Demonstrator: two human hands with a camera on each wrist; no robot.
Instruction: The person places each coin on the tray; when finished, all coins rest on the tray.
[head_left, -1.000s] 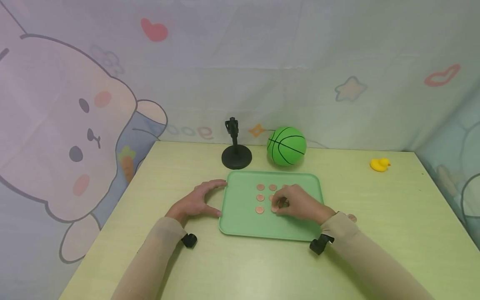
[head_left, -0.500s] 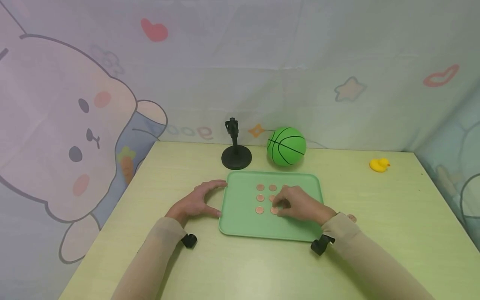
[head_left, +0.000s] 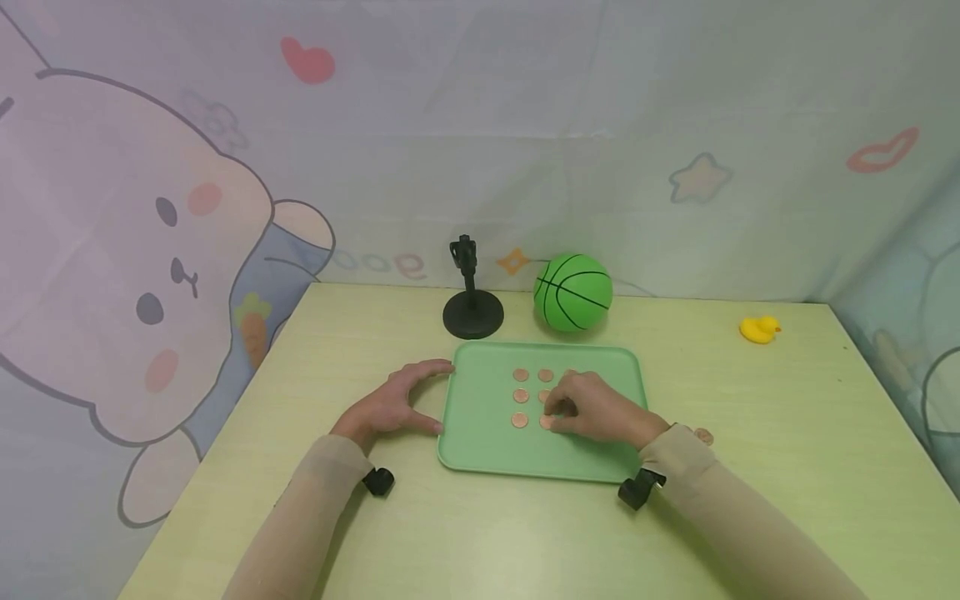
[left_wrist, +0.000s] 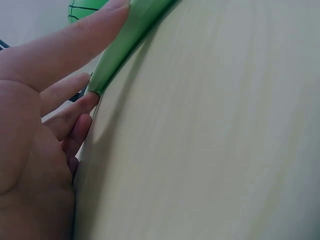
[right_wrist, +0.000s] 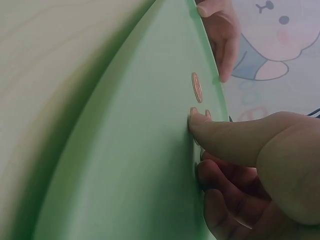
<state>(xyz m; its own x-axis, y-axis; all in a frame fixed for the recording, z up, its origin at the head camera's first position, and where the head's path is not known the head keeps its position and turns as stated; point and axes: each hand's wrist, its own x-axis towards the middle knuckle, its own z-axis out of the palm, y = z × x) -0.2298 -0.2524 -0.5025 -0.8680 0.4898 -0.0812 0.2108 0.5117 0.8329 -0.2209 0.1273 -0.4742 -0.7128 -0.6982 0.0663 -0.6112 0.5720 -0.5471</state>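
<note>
My left hand (head_left: 390,404) spreads thumb and fingers against the left rim of a light green tray (head_left: 480,454), touching its edge. In the tray lie several copper coins in neat rows, such as a front-left coin (head_left: 520,420) and a back-left coin (head_left: 521,375). My right hand (head_left: 600,407) reaches over the tray from the right, curled, with thumb and fingertips at the front coin of the second column (head_left: 547,422). In the right wrist view the thumb (right_wrist: 225,137) presses that coin's edge. Part of the arrangement is hidden behind the right hand.
Another coin (head_left: 703,436) lies on the wooden table (head_left: 480,542) beside the right sleeve. Behind the tray stand a black stand (head_left: 472,312) with a round base and a green basketball (head_left: 573,292). A yellow rubber duck (head_left: 760,329) sits at the back right.
The coin at my right fingertips has slid very slightly toward the left and front, and more of it shows. My left hand stays at the tray's rim.
</note>
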